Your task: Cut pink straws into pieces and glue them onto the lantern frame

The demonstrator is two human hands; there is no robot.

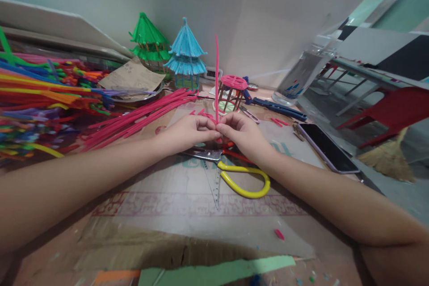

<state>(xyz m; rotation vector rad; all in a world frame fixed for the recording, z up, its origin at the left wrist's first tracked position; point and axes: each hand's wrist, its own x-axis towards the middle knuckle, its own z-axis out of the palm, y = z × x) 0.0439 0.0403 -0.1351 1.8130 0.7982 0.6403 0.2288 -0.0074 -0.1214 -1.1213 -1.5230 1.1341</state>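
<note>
A long pink pipe cleaner (216, 76) stands upright between my two hands. Its lower end is pinched by my left hand (197, 132) and my right hand (239, 132), whose fingertips meet at the middle of the view. Scissors with yellow handles (246, 182) lie just below them, partly hidden by the hands, over a clear triangular ruler (214, 183). Behind my right hand is a small round frame with a pink top (233, 82) and brown posts. A bundle of pink pipe cleaners (144, 118) lies to the left.
Many coloured pipe cleaners (50, 94) are heaped at the left. Behind stand a green tiered model (147, 31) and a blue one (186, 47). At the right are blue pliers (279, 108), a clear bottle (298, 73) and a phone (326, 147).
</note>
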